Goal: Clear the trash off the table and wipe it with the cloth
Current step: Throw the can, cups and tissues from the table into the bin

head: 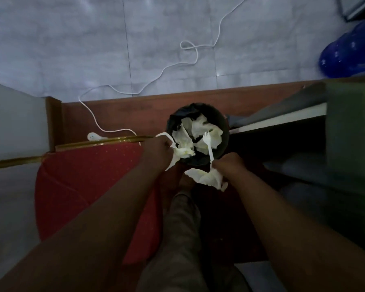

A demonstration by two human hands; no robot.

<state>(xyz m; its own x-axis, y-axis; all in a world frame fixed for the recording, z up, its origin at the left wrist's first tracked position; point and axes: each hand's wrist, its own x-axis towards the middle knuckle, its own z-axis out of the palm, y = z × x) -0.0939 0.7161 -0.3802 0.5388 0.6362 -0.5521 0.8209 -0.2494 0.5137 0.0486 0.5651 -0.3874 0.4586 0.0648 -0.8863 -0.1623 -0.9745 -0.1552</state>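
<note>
A round black bin point(224, 123) with a dark liner stands on the floor below me, with crumpled white paper point(200, 125) inside it. My left hand point(157, 152) is at the bin's left rim, closed on crumpled white tissue point(180, 152) that hangs over the opening. My right hand point(230, 165) is at the bin's near rim, gripping a white plastic fork point(208, 144) whose tines point over the bin, together with a wad of crumpled tissue point(207, 177) that hangs under the hand.
A red chair point(89, 182) with a gold frame stands left of the bin. A brown wooden board point(124, 114) runs behind it. A white cable point(177, 64) trails across the pale floor. A blue object point(350, 53) lies at top right. A dark shelf point(282, 119) is on the right.
</note>
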